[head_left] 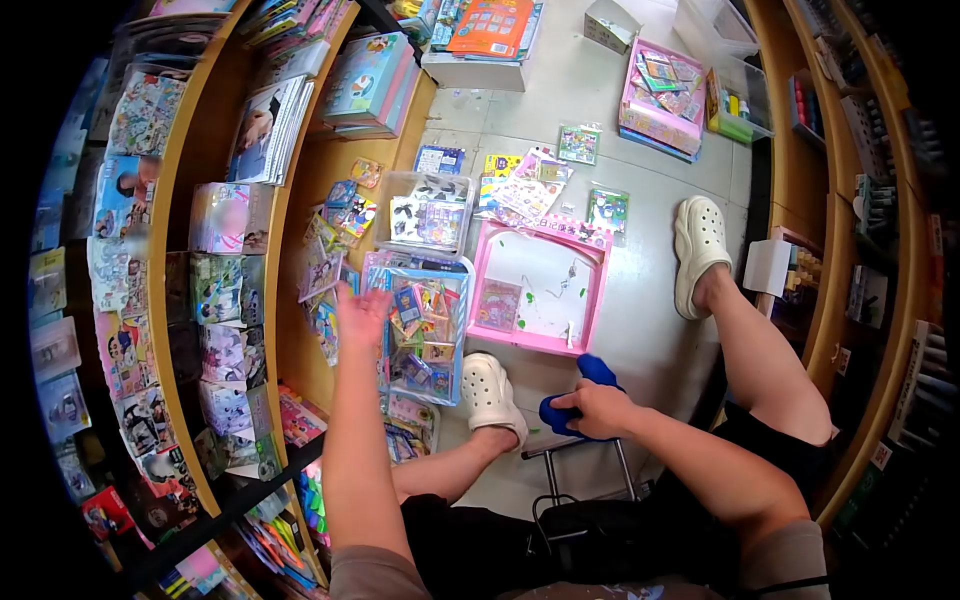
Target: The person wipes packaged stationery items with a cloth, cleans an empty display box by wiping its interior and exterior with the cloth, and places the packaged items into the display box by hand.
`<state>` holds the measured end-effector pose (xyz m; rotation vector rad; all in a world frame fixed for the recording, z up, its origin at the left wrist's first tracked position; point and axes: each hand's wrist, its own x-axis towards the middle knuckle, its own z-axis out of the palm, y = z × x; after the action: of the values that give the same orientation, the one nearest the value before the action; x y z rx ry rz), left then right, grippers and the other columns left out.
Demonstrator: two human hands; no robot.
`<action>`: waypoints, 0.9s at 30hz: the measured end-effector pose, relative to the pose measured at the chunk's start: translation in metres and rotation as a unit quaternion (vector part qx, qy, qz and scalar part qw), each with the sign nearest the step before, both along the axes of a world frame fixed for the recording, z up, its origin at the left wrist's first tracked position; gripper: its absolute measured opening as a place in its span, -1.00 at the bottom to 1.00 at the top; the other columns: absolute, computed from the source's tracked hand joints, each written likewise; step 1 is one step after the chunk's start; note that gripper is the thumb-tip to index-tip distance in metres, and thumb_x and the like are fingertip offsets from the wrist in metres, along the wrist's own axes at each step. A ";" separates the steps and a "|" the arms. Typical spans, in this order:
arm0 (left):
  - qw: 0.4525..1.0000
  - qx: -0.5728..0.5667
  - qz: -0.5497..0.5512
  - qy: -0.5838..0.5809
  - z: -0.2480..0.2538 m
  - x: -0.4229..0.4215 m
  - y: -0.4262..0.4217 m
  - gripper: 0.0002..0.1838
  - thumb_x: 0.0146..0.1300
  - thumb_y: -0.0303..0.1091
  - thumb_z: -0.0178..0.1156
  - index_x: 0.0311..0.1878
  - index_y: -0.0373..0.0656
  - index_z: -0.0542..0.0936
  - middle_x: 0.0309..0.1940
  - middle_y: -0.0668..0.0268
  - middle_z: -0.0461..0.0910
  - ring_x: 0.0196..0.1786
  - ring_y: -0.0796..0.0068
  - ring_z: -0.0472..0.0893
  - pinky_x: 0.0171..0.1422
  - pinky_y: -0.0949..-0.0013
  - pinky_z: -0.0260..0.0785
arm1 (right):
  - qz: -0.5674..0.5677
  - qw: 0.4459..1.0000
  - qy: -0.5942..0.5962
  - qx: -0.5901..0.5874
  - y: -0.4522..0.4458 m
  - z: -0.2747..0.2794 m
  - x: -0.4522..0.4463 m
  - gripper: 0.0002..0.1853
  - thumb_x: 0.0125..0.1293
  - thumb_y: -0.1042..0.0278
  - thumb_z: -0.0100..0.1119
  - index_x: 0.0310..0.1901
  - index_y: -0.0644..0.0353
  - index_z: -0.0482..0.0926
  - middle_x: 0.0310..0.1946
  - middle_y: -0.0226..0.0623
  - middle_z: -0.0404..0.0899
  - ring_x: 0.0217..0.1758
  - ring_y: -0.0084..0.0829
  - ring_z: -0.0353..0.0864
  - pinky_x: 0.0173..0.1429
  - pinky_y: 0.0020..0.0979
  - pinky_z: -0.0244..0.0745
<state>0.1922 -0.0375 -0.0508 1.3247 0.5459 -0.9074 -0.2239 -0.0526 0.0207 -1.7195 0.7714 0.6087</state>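
My left hand (362,315), fingers apart and with nothing visible in it, is at the left side of a blue-rimmed plastic basket (460,345). Small colourful packets and cards (425,320) fill that basket. Whether the hand touches the rim, I cannot tell. In my right hand (595,412) is a bunched blue cloth (600,371), held above the floor in front of a metal-legged stool. Just beyond the cloth lies a shallow pink box (532,346) with a white inside, where a pink packet (498,304) and some green and dark scraps lie.
A clear bin (470,232) of packets stands behind the basket. Loose packets (520,190) lie on the floor past the pink box. Farther back are a pink carton (628,105) and stacked books (487,30). Shelves (290,215) flank both sides; my white clogs (490,392) stand apart.
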 end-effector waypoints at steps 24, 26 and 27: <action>0.493 0.430 -0.573 -0.493 -0.143 -0.210 -0.011 -0.26 -0.26 -0.10 0.39 0.00 -0.17 0.27 0.06 0.01 0.27 0.16 -0.02 0.25 0.24 0.02 0.07 | -0.084 0.995 0.032 0.047 -0.001 0.007 -0.001 -0.53 0.08 0.25 0.23 0.10 -0.21 0.48 -0.15 -0.14 0.41 -0.08 -0.13 0.50 -0.01 -0.20 0.45; 0.524 0.409 -0.558 -0.496 -0.135 -0.212 -0.009 -0.24 -0.27 -0.08 0.37 0.01 -0.17 0.26 0.02 0.01 0.30 0.14 0.00 0.28 0.23 0.00 0.06 | -0.103 0.993 0.034 0.037 0.001 0.004 -0.004 -0.53 0.08 0.24 0.23 0.10 -0.20 0.48 -0.15 -0.13 0.41 -0.08 -0.12 0.50 -0.01 -0.20 0.45; 0.539 0.398 -0.550 -0.499 -0.130 -0.214 -0.008 -0.24 -0.28 -0.07 0.36 0.01 -0.17 0.26 0.00 0.01 0.32 0.13 0.01 0.29 0.23 -0.01 0.06 | -0.114 0.992 0.037 0.029 0.002 0.001 -0.005 -0.53 0.08 0.24 0.23 0.10 -0.19 0.48 -0.15 -0.13 0.41 -0.08 -0.11 0.50 -0.01 -0.20 0.44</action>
<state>-0.0219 -0.0457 -0.1806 2.8240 -1.1206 -0.5938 -0.2284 -0.0509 0.0217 -1.5355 0.9783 0.5342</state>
